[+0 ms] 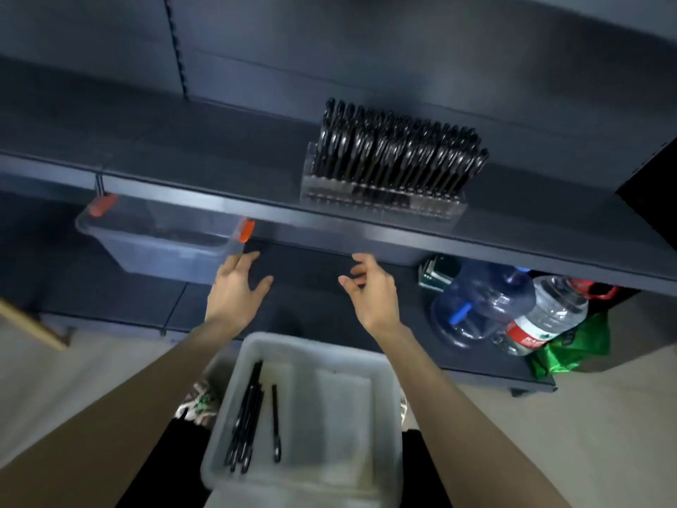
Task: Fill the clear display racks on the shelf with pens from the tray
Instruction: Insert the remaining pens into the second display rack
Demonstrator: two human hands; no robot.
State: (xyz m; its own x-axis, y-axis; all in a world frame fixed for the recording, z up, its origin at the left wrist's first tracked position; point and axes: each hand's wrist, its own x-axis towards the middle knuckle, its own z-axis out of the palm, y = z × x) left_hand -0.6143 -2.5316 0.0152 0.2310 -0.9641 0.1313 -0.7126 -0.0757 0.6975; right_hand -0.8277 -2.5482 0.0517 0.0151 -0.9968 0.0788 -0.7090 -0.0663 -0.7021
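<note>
A few pens [249, 416] lie in the left of the near tray [388, 397], the clear rack [381, 199] on the far shelf [219, 203] looks crowded, and the left hand [234, 287] and right hand [370, 291] hover empty, fingers loose, so forcing another pen in may knock neighbours out.

I take this for a shop, or its stockroom; I'm looking at a dark metal retail shelf [219, 155] with a slotted upright [176, 42] in the back panel and a pale strip along its front edge; a clear display rack [381, 201] packed with black pens [395, 148] stands on it; lower down sit a clear storage bin [154, 251], big water bottles [483, 298] and a green bag [579, 350], above a bare floor [604, 434].
</note>
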